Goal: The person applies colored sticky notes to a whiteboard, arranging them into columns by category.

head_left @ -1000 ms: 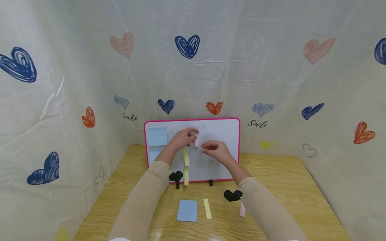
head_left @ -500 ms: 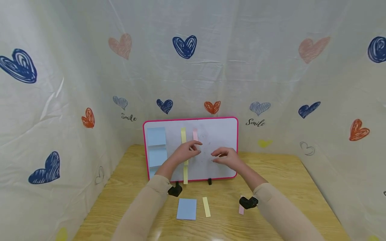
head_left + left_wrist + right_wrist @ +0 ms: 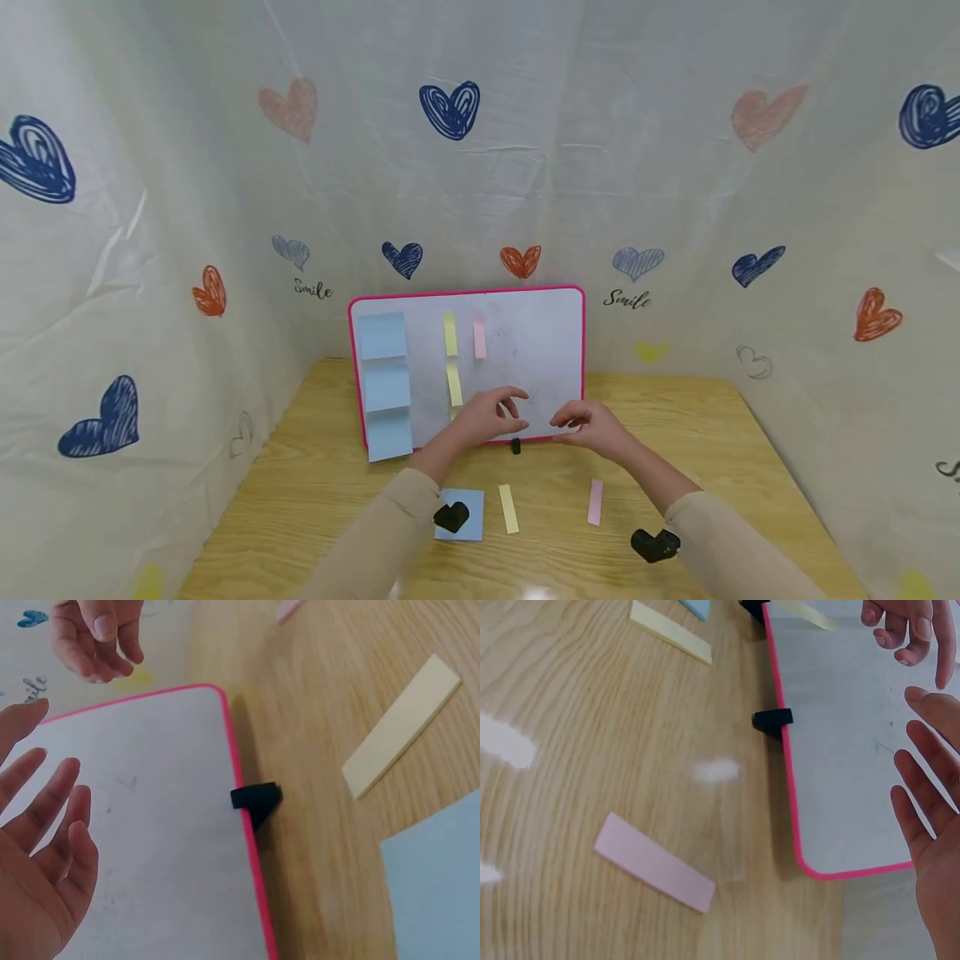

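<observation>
My left hand (image 3: 491, 415) hovers before the lower middle of a pink-edged whiteboard (image 3: 532, 350), its fingers loosely bent around nothing. To its right, near the board's lower right corner, my right hand (image 3: 596, 429) is also free of any object, fingers relaxed. Three light blue sticky notes (image 3: 384, 336) run down the board's left side. Narrow yellow strips (image 3: 451, 335) form a column beside them, its lower part hidden by my left hand. One pink strip (image 3: 479, 337) sticks to the board right of the top yellow one.
On the wooden table (image 3: 697, 467) lie a blue sticky-note pad (image 3: 471, 525), a yellow strip pad (image 3: 401, 727) and a pink strip pad (image 3: 654, 862). Black feet (image 3: 256, 796) support the board. A heart-printed curtain (image 3: 675, 192) hangs behind and at the sides.
The left hand has left the pink strip, which stays on the board. Both hands have moved down and to the right, uncovering the upper yellow strips and the pink pad.
</observation>
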Demonstrator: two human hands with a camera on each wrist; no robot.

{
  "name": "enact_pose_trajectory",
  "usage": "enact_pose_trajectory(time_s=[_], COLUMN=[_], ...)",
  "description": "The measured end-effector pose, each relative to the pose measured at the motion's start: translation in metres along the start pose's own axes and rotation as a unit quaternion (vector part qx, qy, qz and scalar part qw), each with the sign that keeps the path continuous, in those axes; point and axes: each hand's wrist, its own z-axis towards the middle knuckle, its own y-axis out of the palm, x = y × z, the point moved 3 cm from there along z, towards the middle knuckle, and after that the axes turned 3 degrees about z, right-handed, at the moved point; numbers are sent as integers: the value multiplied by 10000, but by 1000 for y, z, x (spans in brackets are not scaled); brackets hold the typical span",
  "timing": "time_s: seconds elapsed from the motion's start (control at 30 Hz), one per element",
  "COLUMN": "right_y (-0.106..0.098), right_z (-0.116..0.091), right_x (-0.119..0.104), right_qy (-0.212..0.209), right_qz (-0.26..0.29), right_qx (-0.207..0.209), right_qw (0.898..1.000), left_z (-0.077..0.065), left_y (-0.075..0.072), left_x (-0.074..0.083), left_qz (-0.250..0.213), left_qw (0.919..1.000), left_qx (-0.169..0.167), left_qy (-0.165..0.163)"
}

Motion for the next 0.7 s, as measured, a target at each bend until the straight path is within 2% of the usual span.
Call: enact_pose_trajectory(time_s=[0.07,0.3,0.4,0.53,0.7], right_y=[-1,-3,-5,-7,-8], right_z=[-9,-37,-49,-63,-77], right_x=[0,43,53,56,44], right_qy=[66,508,600,663,775], right_qz=[23,76,152,178,271], right_qx=[-10,275,380,431,558], right_qw=[10000,9983,9974,9967,9951], left_z=[1,-1,-2,-1,2], left_y=[10,41,51,63,79], left_x=[0,2,1,0,-2], left_qz=[-29,-58,-174,-325,-341], left_qw=[9999,9994,9992,9987,9983], left_qx=[-75,-288,-311,-355,-432], left_qy=[108,201,182,157,204])
